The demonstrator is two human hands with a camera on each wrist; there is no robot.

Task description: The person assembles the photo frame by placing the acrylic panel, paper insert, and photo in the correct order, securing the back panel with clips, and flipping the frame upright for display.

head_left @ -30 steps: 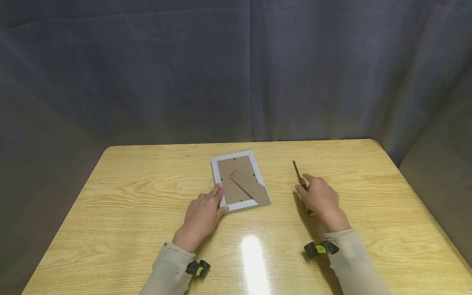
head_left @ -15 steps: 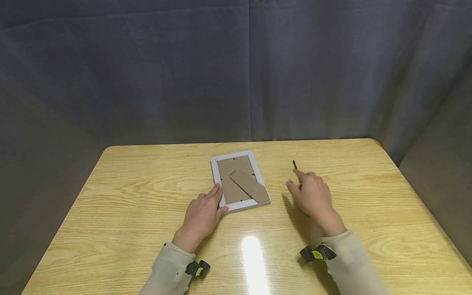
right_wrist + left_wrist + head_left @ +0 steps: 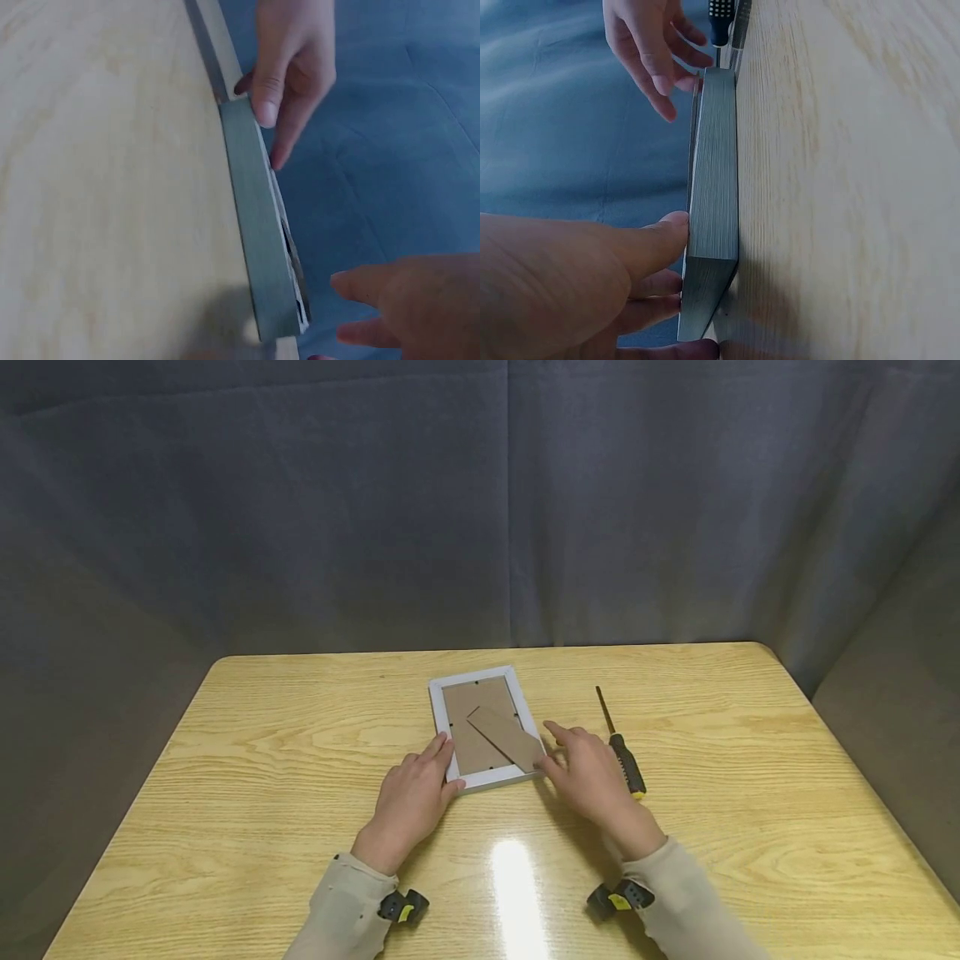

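A picture frame [image 3: 531,720] with a pale grey border lies back side up on the table, showing its brown backing board [image 3: 461,702] and slanted easel stand [image 3: 504,735]. At its lower left corner, my left hand [image 3: 411,797] holds the border, thumb and fingers around the corner in the right wrist view. My right hand [image 3: 596,777] is at the lower right corner, fingers spread and thumb close by the stand's foot. From the left wrist view, the right hand [image 3: 649,49] hovers by the frame's [image 3: 714,165] far end, with nothing gripped.
A screwdriver [image 3: 628,767] with a black and yellow handle lies just right of the right hand, tip pointing away. The wooden table [image 3: 262,793] ends at a dark grey curtain [image 3: 360,527] behind.
My right hand has let go of the screwdriver, leaving it on the table, and moved left to the frame's lower right corner. The left hand and frame have stayed put.
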